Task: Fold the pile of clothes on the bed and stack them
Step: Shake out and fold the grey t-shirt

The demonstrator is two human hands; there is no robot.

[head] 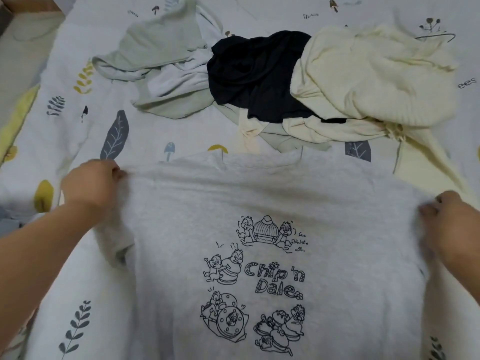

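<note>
Sweatshirt (pixel 272 203): pale grey, spread print-side up across the near part of the bed; dark line drawings of chipmunks and the words "Chip 'n Dale" showed on it.
Left hand (pixel 89 184): fingers curled, pinching the sweatshirt at its left shoulder.
Right hand (pixel 453 224): blurred, fingers curled on the cloth at the right shoulder.
Pile (pixel 259 81): unfolded clothes lay beyond the collar: a green top (pixel 158 48), a black garment (pixel 249 79), a cream knit (pixel 368 79).
Bed (pixel 85 105): white cover printed with leaves and mushrooms.
</note>
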